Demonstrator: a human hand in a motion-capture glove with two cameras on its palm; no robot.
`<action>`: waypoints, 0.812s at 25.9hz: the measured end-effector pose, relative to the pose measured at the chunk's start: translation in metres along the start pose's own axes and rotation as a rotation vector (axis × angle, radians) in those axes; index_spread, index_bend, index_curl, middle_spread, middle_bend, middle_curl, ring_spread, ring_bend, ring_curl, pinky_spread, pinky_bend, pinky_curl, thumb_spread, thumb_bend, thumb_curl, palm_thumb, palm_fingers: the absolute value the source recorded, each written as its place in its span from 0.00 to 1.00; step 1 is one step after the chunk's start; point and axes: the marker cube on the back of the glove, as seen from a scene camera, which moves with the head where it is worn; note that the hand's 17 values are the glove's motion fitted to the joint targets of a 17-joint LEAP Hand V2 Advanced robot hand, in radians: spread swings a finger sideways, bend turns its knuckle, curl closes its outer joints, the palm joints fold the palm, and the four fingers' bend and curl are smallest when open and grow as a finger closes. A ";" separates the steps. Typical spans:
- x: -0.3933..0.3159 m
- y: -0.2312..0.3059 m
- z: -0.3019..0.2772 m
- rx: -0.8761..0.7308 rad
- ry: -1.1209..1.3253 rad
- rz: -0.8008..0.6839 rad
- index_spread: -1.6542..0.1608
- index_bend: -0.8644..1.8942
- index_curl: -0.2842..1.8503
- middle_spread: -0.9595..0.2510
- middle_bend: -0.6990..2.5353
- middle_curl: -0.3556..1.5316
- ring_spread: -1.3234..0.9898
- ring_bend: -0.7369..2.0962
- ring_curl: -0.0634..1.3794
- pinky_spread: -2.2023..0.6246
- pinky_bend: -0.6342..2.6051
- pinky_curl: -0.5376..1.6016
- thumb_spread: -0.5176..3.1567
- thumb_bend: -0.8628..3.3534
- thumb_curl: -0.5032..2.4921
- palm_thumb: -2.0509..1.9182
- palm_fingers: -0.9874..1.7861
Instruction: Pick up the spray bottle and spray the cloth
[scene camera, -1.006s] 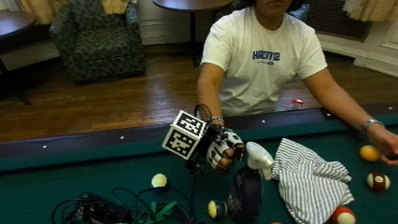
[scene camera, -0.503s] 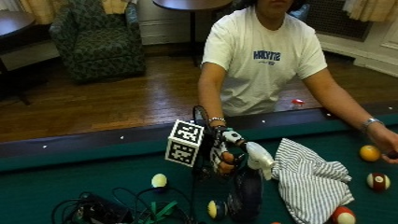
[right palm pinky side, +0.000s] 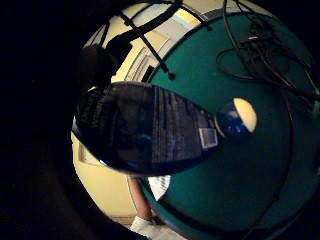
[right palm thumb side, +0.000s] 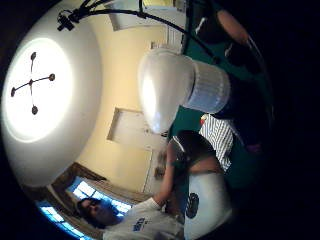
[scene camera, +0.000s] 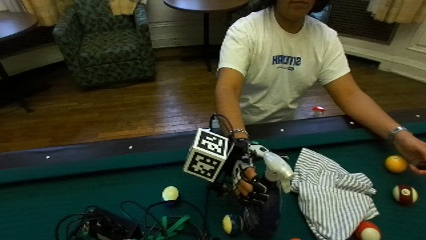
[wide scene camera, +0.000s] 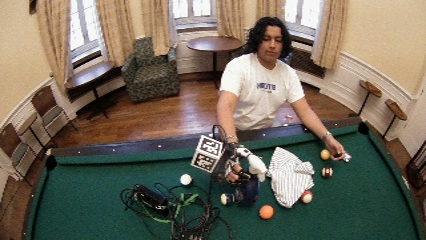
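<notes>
A spray bottle (scene camera: 267, 216) with a dark blue body and a white spray head (scene camera: 277, 168) stands upright on the green felt. My gloved right hand (scene camera: 247, 183) grips it round the neck, just below the head. The nozzle points toward the striped cloth (scene camera: 333, 192), which lies crumpled on the felt right beside the bottle. In the palm views the dark body (right palm pinky side: 145, 130) and white head (right palm thumb side: 175, 87) are close to my palm, with the cloth (right palm thumb side: 220, 137) behind. I cannot tell whether the bottle's base touches the felt.
A blue-striped ball (scene camera: 228, 223) lies against the bottle's base and a cream ball (scene camera: 170, 193) sits nearby. A bundle of cables (scene camera: 126, 227) lies beside them. Beyond the cloth are several balls (scene camera: 403, 194) and the person's bare hand (scene camera: 413, 150). The table rail (scene camera: 100, 150) runs behind.
My hand has sunk slightly and edged toward the cloth while still holding the bottle. The cloth and balls have not moved.
</notes>
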 end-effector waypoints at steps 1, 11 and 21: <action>-0.001 -0.002 0.002 -0.003 -0.002 -0.002 0.71 0.36 0.33 0.59 0.35 0.47 0.48 0.47 0.39 0.74 0.32 0.48 0.36 0.19 0.33 0.71 0.60; -0.004 -0.023 0.018 0.017 0.006 0.032 0.70 0.33 0.27 0.61 0.33 0.44 0.49 0.46 0.34 0.79 0.31 0.44 0.37 0.19 0.31 0.70 0.57; -0.006 -0.043 0.026 -0.040 -0.014 0.064 0.71 0.40 0.27 0.60 0.35 0.43 0.49 0.45 0.31 0.79 0.26 0.41 0.37 0.20 0.30 0.69 0.69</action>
